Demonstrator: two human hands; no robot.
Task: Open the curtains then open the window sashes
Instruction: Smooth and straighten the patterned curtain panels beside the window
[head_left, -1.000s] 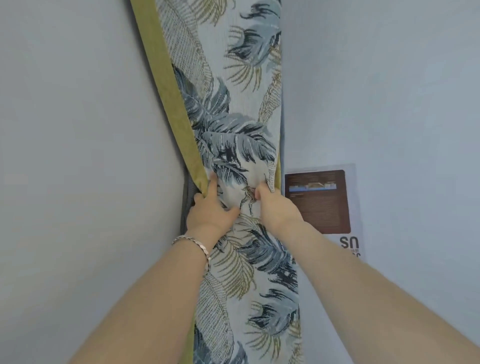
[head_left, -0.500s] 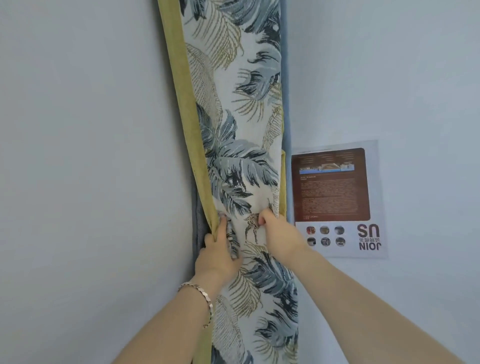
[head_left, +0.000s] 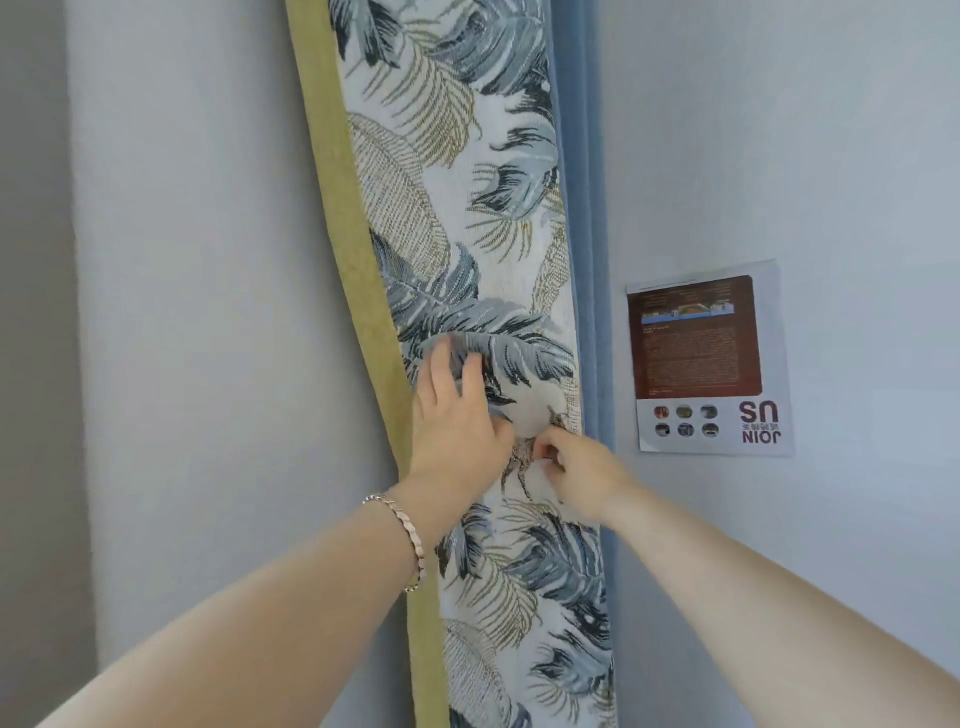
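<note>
A gathered curtain with a leaf print and an olive-green edge hangs bunched between pale walls, with a blue curtain fold behind its right side. My left hand, a bracelet on its wrist, lies flat on the curtain's left half with fingers spread. My right hand pinches a small fold of the printed cloth just to the right of it. The two hands almost touch. No window sash is in view.
A poster reading "JOIN US" hangs upside down on the wall to the right of the curtain. A plain pale wall stands to the left.
My left hand has let go of the green edge and now rests flat higher on the cloth. My right hand stays pinched on the fold. The view has shifted, showing more poster.
</note>
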